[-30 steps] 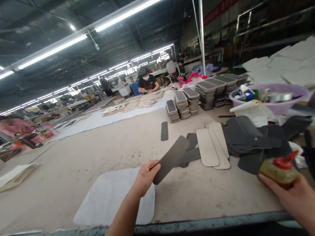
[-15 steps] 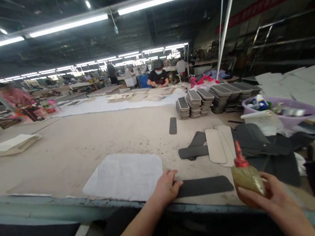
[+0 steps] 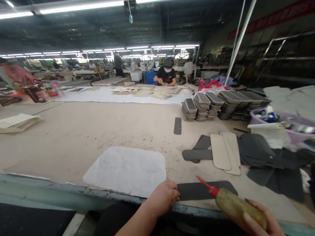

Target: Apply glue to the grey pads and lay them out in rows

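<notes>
My right hand (image 3: pixel 262 222) is wrapped round a squeeze glue bottle (image 3: pixel 238 206) with a yellowish-brown body. Its red pointed nozzle tilts up to the left, over the right part of a dark grey strip (image 3: pixel 192 191). The strip lies flat along the table's front edge, with rounded corners at its right end. At its left end my left hand (image 3: pixel 166 195) is closed, curled fingers at the strip's end; the fingertips are partly hidden. Just behind that hand lies a white rounded sheet (image 3: pixel 126 170), flat on the table.
Dark pieces (image 3: pixel 198 154) and beige pieces (image 3: pixel 221 150) lie to the right. Behind them stand several stacks of dark-topped pieces (image 3: pixel 202 106) and a purple basket (image 3: pixel 310 132). Pale sheets (image 3: pixel 13 123) are piled at left. A co-worker (image 3: pixel 166 74) sits across the table.
The glue bottle has gone from nearly upright to tilted, its nozzle swinging left over the strip. My left fingers have curled in at the strip's left end. The camera view has shifted.
</notes>
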`<action>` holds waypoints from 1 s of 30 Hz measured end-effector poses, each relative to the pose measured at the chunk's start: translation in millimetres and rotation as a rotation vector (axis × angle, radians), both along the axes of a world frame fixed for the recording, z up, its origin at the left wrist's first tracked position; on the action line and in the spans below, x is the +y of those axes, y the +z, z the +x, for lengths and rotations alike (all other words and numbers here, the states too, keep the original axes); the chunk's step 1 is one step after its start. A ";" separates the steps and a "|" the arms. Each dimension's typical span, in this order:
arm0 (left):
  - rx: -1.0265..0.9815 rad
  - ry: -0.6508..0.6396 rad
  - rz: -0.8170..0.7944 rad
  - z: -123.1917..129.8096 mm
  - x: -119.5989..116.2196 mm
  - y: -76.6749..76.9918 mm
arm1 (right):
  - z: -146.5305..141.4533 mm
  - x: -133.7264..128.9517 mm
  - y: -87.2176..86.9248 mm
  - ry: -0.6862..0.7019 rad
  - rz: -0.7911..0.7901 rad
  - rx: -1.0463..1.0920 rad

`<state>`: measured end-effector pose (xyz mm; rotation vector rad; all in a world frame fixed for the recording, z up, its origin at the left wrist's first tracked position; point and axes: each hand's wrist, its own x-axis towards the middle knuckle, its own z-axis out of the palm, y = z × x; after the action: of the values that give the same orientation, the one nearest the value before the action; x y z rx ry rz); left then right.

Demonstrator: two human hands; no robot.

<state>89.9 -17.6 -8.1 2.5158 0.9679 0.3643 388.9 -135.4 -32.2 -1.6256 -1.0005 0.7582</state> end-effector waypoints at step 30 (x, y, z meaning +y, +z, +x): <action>0.110 -0.065 0.208 6.7 -6.2 -6.5 | -52.6 -0.4 21.2 0.157 0.537 -0.746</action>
<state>96.5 -23.8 -14.6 2.7738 0.9286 0.3242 336.3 -135.8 -11.0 -1.3592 -1.6994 -0.0735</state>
